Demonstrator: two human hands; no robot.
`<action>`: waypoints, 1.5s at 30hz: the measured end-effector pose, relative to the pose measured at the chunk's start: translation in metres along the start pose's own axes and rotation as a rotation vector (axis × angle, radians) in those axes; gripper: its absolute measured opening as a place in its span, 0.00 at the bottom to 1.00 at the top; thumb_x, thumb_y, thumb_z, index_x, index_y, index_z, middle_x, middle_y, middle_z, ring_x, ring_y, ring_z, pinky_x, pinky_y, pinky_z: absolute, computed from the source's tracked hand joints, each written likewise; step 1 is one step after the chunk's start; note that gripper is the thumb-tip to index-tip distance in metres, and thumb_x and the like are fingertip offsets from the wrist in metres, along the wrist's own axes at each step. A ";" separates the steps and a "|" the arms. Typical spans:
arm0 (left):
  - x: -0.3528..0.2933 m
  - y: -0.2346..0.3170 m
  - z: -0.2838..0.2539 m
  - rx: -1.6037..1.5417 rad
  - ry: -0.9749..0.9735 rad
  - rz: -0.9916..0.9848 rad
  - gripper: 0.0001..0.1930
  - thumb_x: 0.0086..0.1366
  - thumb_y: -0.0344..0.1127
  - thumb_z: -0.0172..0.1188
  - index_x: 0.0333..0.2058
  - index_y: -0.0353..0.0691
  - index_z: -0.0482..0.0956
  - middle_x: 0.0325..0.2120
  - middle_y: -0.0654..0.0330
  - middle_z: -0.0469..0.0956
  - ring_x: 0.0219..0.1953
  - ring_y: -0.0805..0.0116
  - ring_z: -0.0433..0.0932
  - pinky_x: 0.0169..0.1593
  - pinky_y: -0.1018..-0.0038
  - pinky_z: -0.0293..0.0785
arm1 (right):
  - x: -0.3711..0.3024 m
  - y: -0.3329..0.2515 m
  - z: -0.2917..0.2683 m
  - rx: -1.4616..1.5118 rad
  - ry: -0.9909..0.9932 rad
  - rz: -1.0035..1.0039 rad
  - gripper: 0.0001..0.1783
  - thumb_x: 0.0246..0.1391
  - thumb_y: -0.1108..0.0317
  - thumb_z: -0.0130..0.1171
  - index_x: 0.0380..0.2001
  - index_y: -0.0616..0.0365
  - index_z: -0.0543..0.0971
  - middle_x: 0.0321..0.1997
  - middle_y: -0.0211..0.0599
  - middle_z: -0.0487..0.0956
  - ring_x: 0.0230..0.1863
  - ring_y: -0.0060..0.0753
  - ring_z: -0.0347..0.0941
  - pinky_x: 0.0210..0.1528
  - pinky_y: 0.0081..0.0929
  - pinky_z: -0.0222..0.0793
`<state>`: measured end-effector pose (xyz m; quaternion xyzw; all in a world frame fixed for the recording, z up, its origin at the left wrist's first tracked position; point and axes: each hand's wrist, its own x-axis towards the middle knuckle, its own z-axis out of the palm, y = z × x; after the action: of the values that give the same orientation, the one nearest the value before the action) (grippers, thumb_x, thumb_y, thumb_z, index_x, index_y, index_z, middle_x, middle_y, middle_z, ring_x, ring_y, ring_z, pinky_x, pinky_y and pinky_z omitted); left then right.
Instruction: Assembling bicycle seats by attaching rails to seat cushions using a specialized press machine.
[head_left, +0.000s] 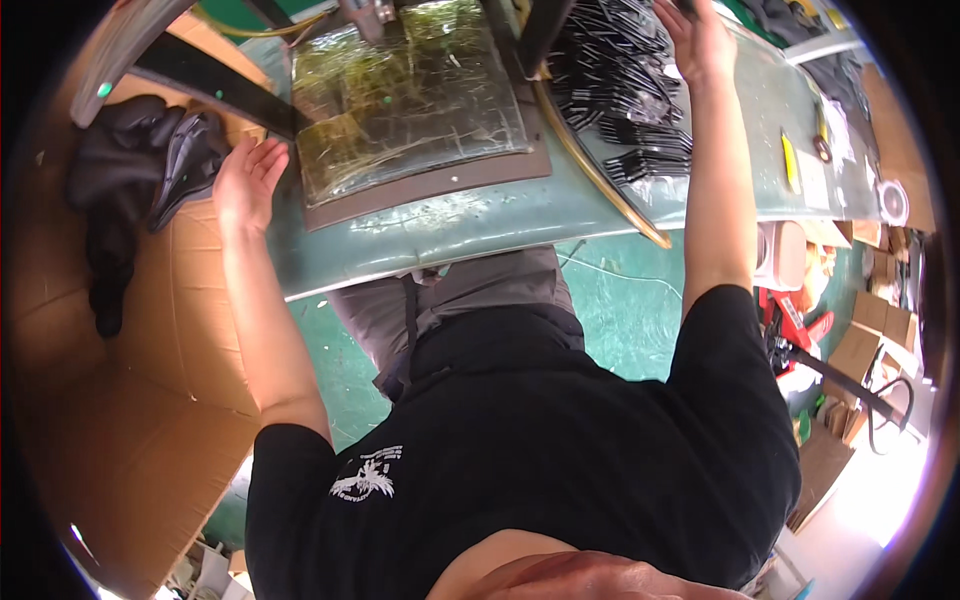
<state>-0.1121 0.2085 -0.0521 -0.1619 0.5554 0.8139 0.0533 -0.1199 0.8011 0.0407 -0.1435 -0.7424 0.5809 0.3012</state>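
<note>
My left hand point(250, 180) is raised beside the left end of the green worktable point(400, 245), palm up, fingers apart, holding nothing. To its right lies a flat square pad point(410, 100) wrapped in shiny, wrinkled clear film, on a brown board point(430, 187). At the far right of the table, my right hand point(705, 45) reaches to the picture's upper edge, beside a heap of black plastic forks point(620, 80). Its fingers bend around a small dark thing point(687, 7), cut off by the edge and too little shown to name.
Black metal bars point(210, 85) frame the pad. A yellowish hose point(600, 170) curves over the table's front edge. On the left stands a large cardboard box point(140, 400) with a dark garment point(130, 170) over it. A yellow cutter point(790, 160) and a tape roll point(893, 203) lie right.
</note>
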 end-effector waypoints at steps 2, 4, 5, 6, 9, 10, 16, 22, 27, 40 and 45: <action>-0.003 0.005 0.000 0.056 0.025 0.020 0.23 0.76 0.44 0.60 0.56 0.28 0.69 0.49 0.43 0.79 0.52 0.51 0.83 0.56 0.62 0.83 | -0.012 -0.011 0.006 0.159 -0.148 0.110 0.31 0.64 0.69 0.64 0.68 0.67 0.70 0.57 0.46 0.81 0.55 0.43 0.81 0.57 0.37 0.79; -0.011 0.010 -0.027 0.086 0.043 0.015 0.27 0.76 0.48 0.61 0.57 0.28 0.69 0.51 0.44 0.78 0.56 0.51 0.80 0.60 0.62 0.79 | -0.037 -0.003 -0.026 -0.430 -0.311 -0.142 0.20 0.63 0.61 0.69 0.56 0.53 0.85 0.44 0.34 0.89 0.41 0.17 0.80 0.47 0.20 0.75; -0.002 0.008 -0.060 0.038 0.054 -0.001 0.26 0.76 0.49 0.61 0.56 0.29 0.71 0.50 0.46 0.78 0.55 0.52 0.80 0.60 0.62 0.79 | -0.057 -0.009 -0.041 -0.668 -0.344 -0.243 0.21 0.63 0.63 0.66 0.58 0.54 0.84 0.44 0.34 0.90 0.43 0.22 0.84 0.48 0.24 0.77; -0.006 0.012 -0.088 0.052 0.152 -0.013 0.26 0.77 0.51 0.60 0.54 0.30 0.73 0.49 0.47 0.79 0.54 0.53 0.80 0.60 0.63 0.79 | -0.069 0.003 -0.054 -0.744 -0.440 -0.214 0.21 0.61 0.70 0.62 0.57 0.56 0.84 0.47 0.38 0.90 0.45 0.31 0.86 0.50 0.28 0.79; 0.001 0.024 -0.139 0.164 0.334 -0.010 0.31 0.76 0.57 0.58 0.53 0.26 0.73 0.51 0.40 0.81 0.53 0.50 0.83 0.59 0.63 0.84 | -0.095 0.029 -0.109 -0.809 -0.441 -0.259 0.20 0.52 0.75 0.59 0.49 0.55 0.87 0.47 0.46 0.87 0.43 0.49 0.85 0.50 0.39 0.80; 0.007 0.026 -0.136 0.193 0.387 -0.038 0.35 0.75 0.61 0.57 0.53 0.25 0.73 0.50 0.39 0.81 0.51 0.49 0.85 0.56 0.64 0.85 | -0.099 0.034 -0.127 -0.975 -0.521 -0.364 0.21 0.51 0.78 0.57 0.49 0.57 0.84 0.50 0.45 0.85 0.46 0.52 0.83 0.53 0.41 0.79; 0.065 0.057 -0.144 0.267 0.406 -0.205 0.40 0.73 0.64 0.56 0.54 0.22 0.73 0.47 0.38 0.83 0.48 0.49 0.87 0.52 0.65 0.88 | -0.097 0.052 -0.141 -1.163 -0.634 -0.226 0.25 0.47 0.85 0.55 0.51 0.58 0.75 0.51 0.47 0.82 0.56 0.59 0.76 0.57 0.50 0.73; 0.035 0.045 -0.143 0.098 0.340 -0.129 0.26 0.73 0.43 0.53 0.58 0.24 0.73 0.54 0.40 0.81 0.55 0.47 0.84 0.58 0.59 0.85 | -0.090 0.033 -0.125 -1.263 -0.714 -0.524 0.27 0.46 0.84 0.58 0.52 0.57 0.74 0.50 0.47 0.80 0.52 0.62 0.76 0.53 0.52 0.74; -0.083 0.018 -0.134 -0.299 0.083 0.004 0.24 0.65 0.32 0.57 0.59 0.28 0.75 0.57 0.48 0.81 0.58 0.49 0.82 0.63 0.52 0.78 | -0.114 -0.007 -0.073 -1.151 -0.844 -0.472 0.33 0.43 0.80 0.60 0.58 0.57 0.75 0.48 0.49 0.79 0.47 0.61 0.77 0.50 0.50 0.75; -0.177 -0.034 0.018 0.164 -0.596 -0.387 0.31 0.67 0.35 0.62 0.67 0.27 0.72 0.57 0.52 0.81 0.58 0.64 0.80 0.64 0.70 0.73 | -0.213 -0.092 -0.014 -0.004 -1.162 -0.072 0.28 0.48 0.78 0.75 0.55 0.65 0.82 0.34 0.28 0.76 0.31 0.16 0.68 0.32 0.19 0.63; -0.191 -0.051 0.044 0.301 -0.763 -0.427 0.36 0.63 0.35 0.61 0.70 0.27 0.68 0.64 0.46 0.76 0.66 0.59 0.75 0.71 0.67 0.66 | -0.261 -0.069 0.025 -0.007 -1.273 -0.277 0.08 0.58 0.73 0.73 0.40 0.65 0.88 0.23 0.33 0.77 0.20 0.24 0.69 0.22 0.25 0.62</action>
<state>0.0723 0.2860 -0.0207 0.0482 0.5624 0.6963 0.4433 0.0771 0.6150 0.0294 0.3248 -0.7894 0.5055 -0.1259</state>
